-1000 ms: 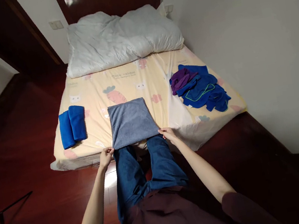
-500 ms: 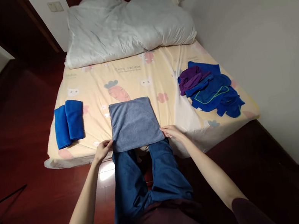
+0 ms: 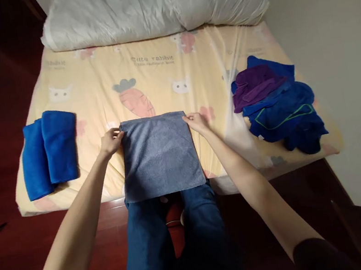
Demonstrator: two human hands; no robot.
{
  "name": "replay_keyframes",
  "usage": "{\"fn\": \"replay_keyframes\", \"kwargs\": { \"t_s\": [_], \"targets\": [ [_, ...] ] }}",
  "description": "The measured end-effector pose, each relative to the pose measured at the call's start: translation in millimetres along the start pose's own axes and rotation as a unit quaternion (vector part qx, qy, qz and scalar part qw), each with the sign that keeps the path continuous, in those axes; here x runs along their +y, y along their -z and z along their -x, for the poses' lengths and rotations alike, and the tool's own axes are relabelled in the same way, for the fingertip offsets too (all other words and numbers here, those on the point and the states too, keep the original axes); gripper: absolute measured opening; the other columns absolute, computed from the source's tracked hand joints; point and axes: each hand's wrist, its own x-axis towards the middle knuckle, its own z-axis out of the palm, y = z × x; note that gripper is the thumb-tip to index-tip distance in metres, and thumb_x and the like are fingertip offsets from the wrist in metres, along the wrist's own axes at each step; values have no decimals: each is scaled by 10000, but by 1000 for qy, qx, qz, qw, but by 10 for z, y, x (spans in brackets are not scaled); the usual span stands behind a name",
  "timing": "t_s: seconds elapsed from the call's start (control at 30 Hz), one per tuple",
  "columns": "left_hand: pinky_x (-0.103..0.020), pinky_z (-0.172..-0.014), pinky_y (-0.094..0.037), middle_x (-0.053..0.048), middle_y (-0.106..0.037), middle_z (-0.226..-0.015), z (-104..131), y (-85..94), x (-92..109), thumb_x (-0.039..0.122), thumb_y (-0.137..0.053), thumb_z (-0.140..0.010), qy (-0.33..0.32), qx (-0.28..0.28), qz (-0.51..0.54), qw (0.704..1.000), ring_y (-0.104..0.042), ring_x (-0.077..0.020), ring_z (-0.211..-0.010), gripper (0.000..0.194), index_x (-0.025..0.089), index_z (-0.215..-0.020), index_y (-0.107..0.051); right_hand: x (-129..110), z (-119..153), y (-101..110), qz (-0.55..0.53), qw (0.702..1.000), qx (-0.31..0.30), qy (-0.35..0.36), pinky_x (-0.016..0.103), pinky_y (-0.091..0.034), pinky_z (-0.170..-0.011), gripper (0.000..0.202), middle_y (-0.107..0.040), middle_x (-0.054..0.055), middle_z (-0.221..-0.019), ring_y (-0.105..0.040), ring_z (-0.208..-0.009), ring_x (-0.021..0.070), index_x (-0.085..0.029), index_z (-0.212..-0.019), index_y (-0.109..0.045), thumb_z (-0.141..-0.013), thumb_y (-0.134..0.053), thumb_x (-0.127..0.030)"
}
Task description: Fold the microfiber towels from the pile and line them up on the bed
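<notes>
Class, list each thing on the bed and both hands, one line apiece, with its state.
Gray-blue towel: spread flat
Two blue towels: folded, overlapping
Purple cloth: crumpled
Blue cloths: crumpled, heaped
White duvet: bunched up
Printed bedsheet: spread out, wrinkled
Left hand: at towel's far left corner, grip unclear
Right hand: pinching far right corner

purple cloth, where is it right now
In the head view, the purple cloth lies on the right side of the bed, atop the pile of blue cloths.
</notes>
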Motion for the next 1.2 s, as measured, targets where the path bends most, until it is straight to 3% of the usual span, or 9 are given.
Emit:
{"fn": "replay_keyframes", "kwargs": {
  "t_s": [0.13, 0.33, 0.63, 0.87, 1.07, 1.13, 1.2],
  "targets": [
    [-307, -793, -572, -98, -749, -1042, -211, -16, 126, 374, -582, -867, -33, 33, -47, 998, -710, -221, -883, 354, 154, -1114, -708, 49, -254, -61, 59, 998, 3, 36, 276, -501, -746, 157, -729, 21, -759, -681, -751, 192, -176, -761, -720, -836, -685, -309],
    [-358, -986, -510, -98, -747, -986, -276, -22, 217, 291, -578, -866, -50, 73, -119, 989, -711, -245, -960, 198, 158, -955, -696, 147, -331, 5, 125, 982, 27, 141, 360, -522, -896, 159, -681, 71, -892, -657, -851, 215, -172, -783, -700, -880, -636, -281],
    [-371, -970, -495, -114, -721, -998, -475, -82, 285, 272, -528, -910, -41, 124, -96, 987, -663, -231, -947, 202, 149, -1012, -651, -20, -583, -68, 171, 972, 55, 151, 425, -494, -998, 137, -675, 98, -910, -645, -958, 258, -187, -793, -654, -914, -605, -231],
    [-337, -931, -524, -73, -716, -916, -575, -97, 265, 215, -626, -817, -38, 82, -88, 992, -661, -210, -885, 168, 145, -955, -693, -17, -656, -127, 118, 989, 32, 88, 398, -535, -933, 119, -715, 61, -830, -685, -882, 238, -199, -754, -650, -866, -655, -237],
    [-363, -880, -560, -60, -718, -866, -590, -29, 195, 250, -736, -752, -12, 33, -27, 999, -676, -217, -856, 294, 128, -1018, -744, -18, -565, 27, -44, 997, -55, 37, 343, -579, -838, 229, -715, 28, -798, -681, -810, 175, -176, -859, -665, -754, -797, -331],
    [-359, -862, -559, -71, -721, -876, -592, -31, 199, 253, -742, -759, -6, 25, -14, 1000, -666, -207, -840, 278, 116, -1001, -750, -6, -552, 92, -48, 995, -77, 40, 356, -585, -844, 290, -720, 35, -822, -679, -801, 170, -168, -901, -671, -720, -835, -324],
    [-350, -855, -548, -88, -725, -901, -619, -28, 234, 242, -735, -785, -13, 33, -4, 999, -644, -188, -827, 287, 81, -1022, -743, 19, -615, 140, -28, 996, -62, 61, 373, -587, -858, 302, -721, 42, -844, -684, -811, 177, -164, -919, -676, -728, -834, -336]
  ]
}}
